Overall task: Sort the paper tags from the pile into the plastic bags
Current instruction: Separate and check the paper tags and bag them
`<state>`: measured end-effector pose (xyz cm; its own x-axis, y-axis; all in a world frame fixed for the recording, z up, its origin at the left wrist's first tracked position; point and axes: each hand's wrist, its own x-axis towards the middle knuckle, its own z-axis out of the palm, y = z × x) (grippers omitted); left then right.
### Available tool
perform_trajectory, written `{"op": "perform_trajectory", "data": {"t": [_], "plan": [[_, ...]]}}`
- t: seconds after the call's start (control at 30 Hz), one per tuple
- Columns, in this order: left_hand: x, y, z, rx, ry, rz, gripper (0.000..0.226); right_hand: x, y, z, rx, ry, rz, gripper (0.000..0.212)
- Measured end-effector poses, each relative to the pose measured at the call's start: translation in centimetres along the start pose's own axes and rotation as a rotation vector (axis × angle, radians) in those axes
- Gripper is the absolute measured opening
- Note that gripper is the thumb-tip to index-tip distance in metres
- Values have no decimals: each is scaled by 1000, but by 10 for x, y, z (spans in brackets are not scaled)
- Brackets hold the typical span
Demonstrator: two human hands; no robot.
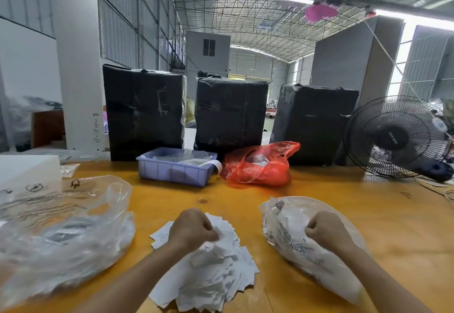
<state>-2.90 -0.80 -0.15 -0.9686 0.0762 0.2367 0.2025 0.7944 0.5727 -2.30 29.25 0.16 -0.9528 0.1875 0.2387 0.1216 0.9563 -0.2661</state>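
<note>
Now on the orange bench [245, 189]: pile of white paper tags [216, 275] in the near middle, between two clear plastic bags. Left hand [191, 226] curled on top of the pile, grip pinching some tags. Right hand [326, 231] curled on the right plastic bag [294, 246], grip holding its film. Left plastic bag [61, 226] just beside the pile.

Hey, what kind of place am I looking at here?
Probably a warehouse or packing workshop: a high metal-truss roof, three black-wrapped parcels along a wooden worktable, and a pile of paper tags between plastic bags.
</note>
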Motion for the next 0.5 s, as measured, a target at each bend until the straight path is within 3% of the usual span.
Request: {"op": "perform_trajectory", "data": {"t": [0.1, 0.2, 0.23, 0.33, 0.4, 0.5], "plan": [[-3, 3, -13, -447, 8, -99, 30, -12, -4, -19, 119, 145, 53, 25], [-12, 14, -26, -796, -31, -109, 13, -28, -19, -38, 496, 319, 3, 22], [-15, 19, -29, -842, -47, -101, 13, -36, -31, -45, 712, 283, -29, 17], [-22, 34, -31, -825, -60, -35, 20, -62, -76, -57, 1247, -102, -163, 23], [-28, 43, -32, -760, -82, 14, 15, -71, -104, -55, 1367, -272, -190, 26], [-36, 48, -37, -886, -147, -17, 28, -76, -127, -45, 1360, -317, -167, 15]]}}
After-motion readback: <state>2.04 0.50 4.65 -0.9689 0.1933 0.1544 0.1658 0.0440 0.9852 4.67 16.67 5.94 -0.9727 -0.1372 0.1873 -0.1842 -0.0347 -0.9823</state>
